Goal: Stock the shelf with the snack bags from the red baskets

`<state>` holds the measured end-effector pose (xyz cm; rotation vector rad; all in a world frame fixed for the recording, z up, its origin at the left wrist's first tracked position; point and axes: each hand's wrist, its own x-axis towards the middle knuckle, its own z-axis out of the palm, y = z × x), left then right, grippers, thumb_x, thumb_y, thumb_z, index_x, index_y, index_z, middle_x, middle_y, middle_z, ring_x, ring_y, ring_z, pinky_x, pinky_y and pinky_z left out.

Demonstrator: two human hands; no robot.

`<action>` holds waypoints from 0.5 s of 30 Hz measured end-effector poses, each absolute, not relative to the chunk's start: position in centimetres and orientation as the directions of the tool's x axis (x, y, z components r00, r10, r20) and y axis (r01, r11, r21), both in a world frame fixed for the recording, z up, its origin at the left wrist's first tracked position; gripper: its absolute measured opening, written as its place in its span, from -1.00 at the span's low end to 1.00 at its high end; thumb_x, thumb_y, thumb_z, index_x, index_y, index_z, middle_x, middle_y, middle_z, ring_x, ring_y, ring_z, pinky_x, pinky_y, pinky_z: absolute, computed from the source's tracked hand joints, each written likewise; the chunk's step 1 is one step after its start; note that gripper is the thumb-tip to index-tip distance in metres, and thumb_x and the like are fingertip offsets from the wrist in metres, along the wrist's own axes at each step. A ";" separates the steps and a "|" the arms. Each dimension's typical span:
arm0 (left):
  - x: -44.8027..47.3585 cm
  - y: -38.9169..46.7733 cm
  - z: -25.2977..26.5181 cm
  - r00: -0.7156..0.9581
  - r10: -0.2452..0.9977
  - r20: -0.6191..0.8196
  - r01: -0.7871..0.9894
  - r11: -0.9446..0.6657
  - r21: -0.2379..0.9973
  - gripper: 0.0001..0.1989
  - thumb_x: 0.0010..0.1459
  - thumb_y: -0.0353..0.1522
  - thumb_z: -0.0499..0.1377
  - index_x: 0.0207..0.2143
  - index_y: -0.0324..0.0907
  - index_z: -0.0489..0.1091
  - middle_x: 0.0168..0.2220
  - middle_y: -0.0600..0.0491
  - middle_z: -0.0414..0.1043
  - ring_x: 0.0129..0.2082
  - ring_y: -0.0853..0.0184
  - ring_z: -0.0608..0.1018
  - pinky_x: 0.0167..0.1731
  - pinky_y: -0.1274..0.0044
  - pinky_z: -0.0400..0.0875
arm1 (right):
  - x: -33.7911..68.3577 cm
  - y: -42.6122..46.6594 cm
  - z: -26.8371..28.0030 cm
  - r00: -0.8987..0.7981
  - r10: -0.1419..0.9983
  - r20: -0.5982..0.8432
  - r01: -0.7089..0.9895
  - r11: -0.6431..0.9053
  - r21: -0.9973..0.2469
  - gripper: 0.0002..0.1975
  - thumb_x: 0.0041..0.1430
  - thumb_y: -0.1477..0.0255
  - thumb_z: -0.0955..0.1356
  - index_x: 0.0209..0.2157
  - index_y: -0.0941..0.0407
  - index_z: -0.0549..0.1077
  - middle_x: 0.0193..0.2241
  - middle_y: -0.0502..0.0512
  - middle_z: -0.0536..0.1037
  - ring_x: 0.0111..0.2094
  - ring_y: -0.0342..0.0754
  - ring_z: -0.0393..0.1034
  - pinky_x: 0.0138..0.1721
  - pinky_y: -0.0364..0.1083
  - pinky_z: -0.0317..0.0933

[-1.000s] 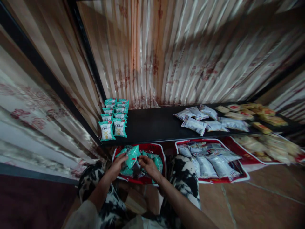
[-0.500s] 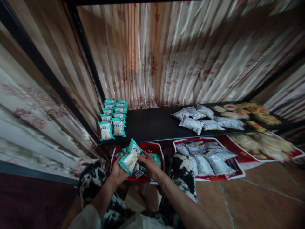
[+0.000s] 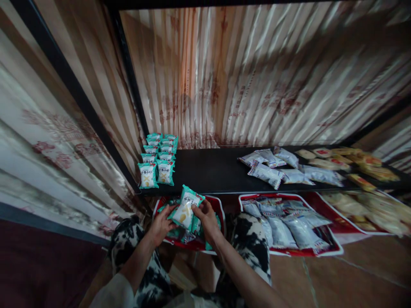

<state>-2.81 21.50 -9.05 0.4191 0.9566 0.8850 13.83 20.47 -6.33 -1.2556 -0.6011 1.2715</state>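
Observation:
A teal-and-white snack packet is held between my hands above a red basket. My right hand grips its right side, thumb across the printed front. At the packet's lower left edge, the fingers of my left hand are closed against it. More teal packets lie in the basket below, partly covered by my hands. On the left end of the black shelf, several matching teal packets stand upright in two columns, fronts facing me.
White-and-blue packets lie loosely on the shelf, with yellowish packets farther right. Beneath the shelf, a second red basket holds white packets, and another red basket holds pale yellow ones. A black post and pleated curtains border the shelf.
The packet has turned more upright and moved slightly right. My left hand has shifted from under it to its left edge. The view has swung slightly left.

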 end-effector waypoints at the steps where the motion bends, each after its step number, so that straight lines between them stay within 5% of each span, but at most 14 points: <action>1: -3.0 21.6 -9.1 0.283 0.821 -0.496 -0.419 0.571 0.705 -0.61 0.08 -0.21 0.17 -0.07 -0.21 0.39 -0.07 -0.11 0.45 -0.27 0.27 0.55 -0.43 0.53 0.43 | 13.9 20.5 -6.2 0.270 0.931 -0.247 -0.307 -0.159 -0.938 -0.42 -0.26 0.23 0.48 -0.13 0.08 0.37 -0.28 0.08 0.56 -0.25 0.05 0.46 -0.22 -0.03 0.34; 6: -3.3 21.9 -9.7 0.213 0.892 -0.398 -0.305 0.448 0.841 -0.38 -0.17 -0.26 0.37 -0.01 -0.15 0.35 0.11 -0.10 0.30 -0.05 0.12 0.48 -0.30 0.49 0.45 | 13.8 21.0 -5.7 0.203 0.966 -0.162 -0.091 -0.146 -0.985 -0.45 -0.21 0.23 0.47 -0.12 0.09 0.40 -0.16 0.12 0.54 -0.09 0.11 0.40 -0.13 0.00 0.31; 15: -3.8 23.0 -9.8 0.193 0.903 -0.383 -0.364 0.428 0.827 -0.23 -0.28 -0.16 0.40 0.03 -0.22 0.32 0.05 -0.17 0.36 -0.02 0.03 0.46 -0.22 0.40 0.43 | 12.2 22.2 -6.3 0.060 0.992 -0.115 -0.057 -0.111 -0.992 -0.45 -0.15 0.23 0.44 -0.05 0.07 0.39 -0.10 0.11 0.53 -0.05 0.12 0.40 -0.02 0.06 0.26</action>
